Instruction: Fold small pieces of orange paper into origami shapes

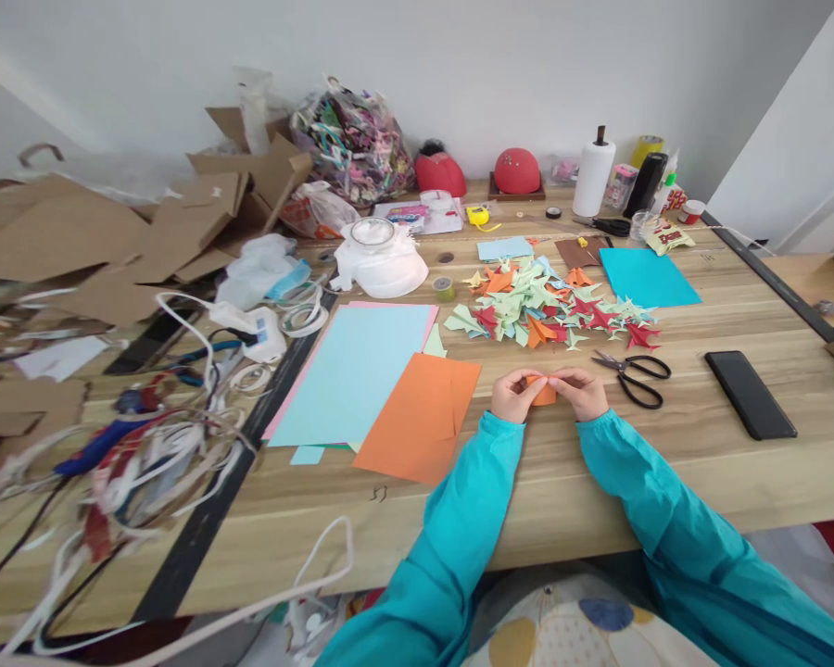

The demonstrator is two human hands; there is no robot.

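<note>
Both my hands meet over a small folded orange paper piece on the wooden table. My left hand pinches its left side, and my right hand pinches its right side, fingers curled. Black-handled scissors lie just right of my right hand. A pile of folded paper shapes in green, red and orange sits beyond my hands. Flat sheets lie to the left: an orange sheet and a light blue sheet over a pink one.
A black phone lies at the right. A teal sheet sits behind the pile. Cardboard pieces, tangled cords and tools crowd the left. A paper towel roll, bottles and two red domes stand at the back.
</note>
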